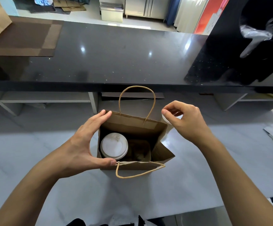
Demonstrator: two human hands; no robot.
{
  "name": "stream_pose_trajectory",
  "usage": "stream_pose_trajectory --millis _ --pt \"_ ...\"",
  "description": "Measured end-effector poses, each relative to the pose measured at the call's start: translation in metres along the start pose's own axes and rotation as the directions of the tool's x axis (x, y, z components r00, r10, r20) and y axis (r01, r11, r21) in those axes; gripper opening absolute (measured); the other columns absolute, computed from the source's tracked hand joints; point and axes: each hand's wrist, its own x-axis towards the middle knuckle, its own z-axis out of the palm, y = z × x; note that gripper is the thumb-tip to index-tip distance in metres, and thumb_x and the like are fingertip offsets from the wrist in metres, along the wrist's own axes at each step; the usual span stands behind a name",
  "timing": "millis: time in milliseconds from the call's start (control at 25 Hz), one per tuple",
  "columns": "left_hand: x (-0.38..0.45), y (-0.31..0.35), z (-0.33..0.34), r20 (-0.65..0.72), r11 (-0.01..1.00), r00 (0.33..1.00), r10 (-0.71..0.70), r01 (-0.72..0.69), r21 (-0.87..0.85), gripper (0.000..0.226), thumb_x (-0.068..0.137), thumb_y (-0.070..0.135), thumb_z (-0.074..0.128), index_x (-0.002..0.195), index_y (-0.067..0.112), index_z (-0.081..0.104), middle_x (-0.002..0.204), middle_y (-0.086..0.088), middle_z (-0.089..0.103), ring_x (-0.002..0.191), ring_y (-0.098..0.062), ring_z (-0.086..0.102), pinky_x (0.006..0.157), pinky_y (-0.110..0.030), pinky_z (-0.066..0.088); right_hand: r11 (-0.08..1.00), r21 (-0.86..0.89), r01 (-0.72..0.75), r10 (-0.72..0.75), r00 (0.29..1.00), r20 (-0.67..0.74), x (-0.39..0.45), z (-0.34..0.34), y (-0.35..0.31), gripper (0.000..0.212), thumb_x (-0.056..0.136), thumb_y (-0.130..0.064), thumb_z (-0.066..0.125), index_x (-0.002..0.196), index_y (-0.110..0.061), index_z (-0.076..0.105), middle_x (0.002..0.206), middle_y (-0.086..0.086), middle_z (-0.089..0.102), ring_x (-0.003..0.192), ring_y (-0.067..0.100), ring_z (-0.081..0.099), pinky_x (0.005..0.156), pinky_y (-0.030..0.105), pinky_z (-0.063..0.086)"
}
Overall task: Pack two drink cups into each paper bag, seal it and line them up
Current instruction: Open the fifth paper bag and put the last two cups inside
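A brown paper bag (132, 128) stands open on the white bench (165, 185), near the middle, a little closer to the far edge. Its two rope handles stick out, one toward the far edge and one toward the near edge.

Inside the bag, on its left side, sits one drink cup (114, 146) with a white lid. The right side of the bag looks dark and I cannot tell what is there.

The left hand (83, 144) holds the left wall of the bag. Its fingers reach to the far top corner and its thumb presses on the near rim, so this grip is spread wide around the bag's side.

The right hand (184, 121) hovers just past the bag's right wall, toward the far edge. Its curled fingers pinch a second cup (166, 119) by its white lid. Only a small bit of the lid shows.

Behind the bench runs a dark shiny counter (116, 54) with a brown mat (23, 38) on its left end.
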Motion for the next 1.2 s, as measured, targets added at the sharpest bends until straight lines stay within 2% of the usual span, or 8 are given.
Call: stream_pose_trajectory --millis 80,160,320,440,680,800,960,1200 --pt "0.0 0.0 0.0 0.003 1.0 1.0 -0.003 0.003 0.006 0.12 0.057 0.068 0.083 0.152 0.059 0.011 0.16 0.038 0.006 0.151 0.002 0.014 0.12 -0.047 0.031 0.99 -0.053 -0.133 0.128 0.989 -0.077 0.007 0.008 0.02 0.012 0.096 -0.033 0.066 0.105 -0.025 0.07 0.097 -0.011 0.067 0.089 0.008 0.064 0.078 0.026 0.059" --pt "-0.001 0.0 0.0 0.006 1.0 1.0 -0.007 0.007 0.007 0.12 0.057 0.069 0.083 0.152 0.059 0.011 0.16 0.037 0.006 0.151 0.001 0.014 0.12 -0.048 0.031 0.957 -0.1 -0.271 0.262 0.96 -0.102 0.013 0.014 0.038 0.027 0.094 -0.036 0.069 0.117 -0.023 0.065 0.113 -0.002 0.063 0.102 0.017 0.063 0.084 0.034 0.059" --pt "0.0 0.0 -0.001 0.002 1.0 1.0 -0.015 0.015 0.004 0.121 0.056 0.072 0.082 0.153 0.058 0.011 0.16 0.036 0.007 0.151 0.0 0.015 0.12 -0.048 0.031 0.868 -0.283 -0.408 0.432 0.902 0.024 0.027 0.025 0.061 0.08 0.081 -0.053 0.077 0.147 -0.026 0.039 0.145 0.009 0.043 0.13 0.031 0.046 0.103 0.048 0.049" --pt "0.0 0.0 -0.001 0.002 1.0 1.0 -0.012 0.012 0.0 0.121 0.056 0.073 0.083 0.153 0.058 0.012 0.161 0.036 0.007 0.151 0.001 0.016 0.12 -0.048 0.032 0.827 -0.337 -0.45 0.502 0.861 0.083 0.032 0.034 0.072 0.099 0.077 -0.058 0.078 0.154 -0.025 0.025 0.154 0.013 0.033 0.138 0.038 0.039 0.109 0.054 0.042" --pt "0.0 0.0 -0.002 0.006 1.0 1.0 -0.016 0.016 0.002 0.12 0.058 0.066 0.087 0.152 0.058 0.013 0.161 0.036 0.007 0.151 0.001 0.015 0.12 -0.047 0.031 0.829 -0.317 -0.462 0.521 0.843 0.133 0.039 0.041 0.085 0.094 0.077 -0.051 0.08 0.152 -0.024 0.029 0.15 0.012 0.037 0.133 0.038 0.043 0.106 0.054 0.046" --pt "-0.001 -0.001 -0.001 -0.004 1.0 1.0 -0.006 0.006 0.002 0.12 0.059 0.062 0.089 0.152 0.059 0.012 0.16 0.037 0.006 0.15 0.004 0.014 0.121 -0.045 0.03 0.846 -0.289 -0.448 0.494 0.862 0.11 0.04 0.04 0.089 0.094 0.073 -0.046 0.085 0.149 -0.023 0.034 0.144 0.01 0.044 0.126 0.035 0.05 0.099 0.053 0.052" --pt "0.0 -0.002 0.0 0.001 1.0 1.0 0.003 -0.003 0.003 0.12 0.058 0.067 0.086 0.152 0.059 0.012 0.16 0.037 0.006 0.15 0.004 0.014 0.12 -0.046 0.031 0.866 -0.239 -0.438 0.464 0.884 0.062 0.031 0.034 0.091 0.092 0.069 -0.044 0.088 0.144 -0.026 0.038 0.14 0.007 0.047 0.121 0.03 0.05 0.092 0.048 0.055" --pt "0.002 -0.003 0.0 -0.002 1.0 1.0 0.019 -0.02 -0.022 0.118 0.057 0.069 0.084 0.152 0.059 0.015 0.16 0.038 0.007 0.149 0.006 0.015 0.118 -0.038 0.032 0.906 -0.122 -0.406 0.407 0.913 -0.015 0.006 0.002 0.072 0.092 0.067 -0.056 0.089 0.143 -0.031 0.044 0.138 0.002 0.046 0.12 0.023 0.048 0.093 0.043 0.053"
